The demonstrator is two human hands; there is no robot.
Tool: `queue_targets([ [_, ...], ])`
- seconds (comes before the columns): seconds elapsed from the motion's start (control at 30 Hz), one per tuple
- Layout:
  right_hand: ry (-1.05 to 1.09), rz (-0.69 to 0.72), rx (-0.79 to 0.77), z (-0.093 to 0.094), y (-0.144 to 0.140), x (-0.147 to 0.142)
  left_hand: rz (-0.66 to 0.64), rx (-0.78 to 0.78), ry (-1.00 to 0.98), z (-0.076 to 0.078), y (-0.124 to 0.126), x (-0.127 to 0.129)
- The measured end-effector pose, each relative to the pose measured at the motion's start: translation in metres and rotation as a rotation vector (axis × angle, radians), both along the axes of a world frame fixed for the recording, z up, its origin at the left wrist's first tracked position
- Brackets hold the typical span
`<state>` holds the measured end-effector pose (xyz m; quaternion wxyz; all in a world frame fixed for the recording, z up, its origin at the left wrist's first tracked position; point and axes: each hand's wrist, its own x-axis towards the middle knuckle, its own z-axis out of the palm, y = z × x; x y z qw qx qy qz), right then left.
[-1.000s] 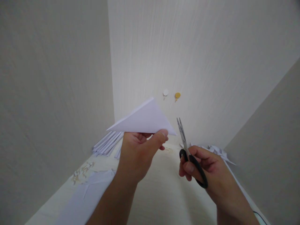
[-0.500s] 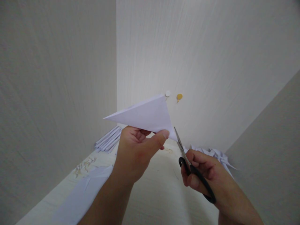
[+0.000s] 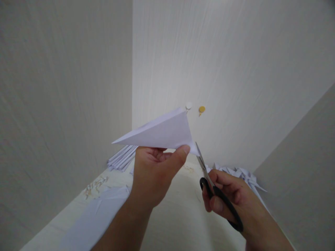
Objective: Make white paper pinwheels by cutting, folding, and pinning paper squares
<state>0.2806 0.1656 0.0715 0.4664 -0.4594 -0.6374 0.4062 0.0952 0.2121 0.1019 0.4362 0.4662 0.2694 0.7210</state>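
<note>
So, your left hand (image 3: 153, 174) has folded paper (image 3: 164, 132), your right hand (image 3: 232, 195) scissors (image 3: 203, 168).
The left pinches the paper near its right corner, raised above the counter (image 3: 178, 212); the right grasps the handles, blades at that corner. Paper rolls (image 3: 122, 159) lie by the counter's far left corner.

White hook (image 3: 188, 105), yellow hook (image 3: 201, 109) — both on pale wall (image 3: 209, 55)

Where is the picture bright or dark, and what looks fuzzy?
Head view: the pale streaky back wall is bright around its middle, the grey streaky left wall darker; head view: the folded white paper triangle looks fairly clear, the small brown-and-white scraps at lower left fuzzy; head view: a soft shadow streaks the flat cream table.
</note>
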Motion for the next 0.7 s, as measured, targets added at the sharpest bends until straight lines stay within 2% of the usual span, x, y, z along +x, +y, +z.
queue_targets([
  [0.4, -0.022, -0.002, -0.033, 0.0009, -0.003, 0.0008, 0.05, 0.02, -0.005, -0.001, 0.0023, 0.0024],
  [0.7, 0.006, 0.045, -0.08, 0.0047, -0.0038, -0.0013, 0.005, 0.039, -0.052, -0.0005, 0.0004, 0.0034],
])
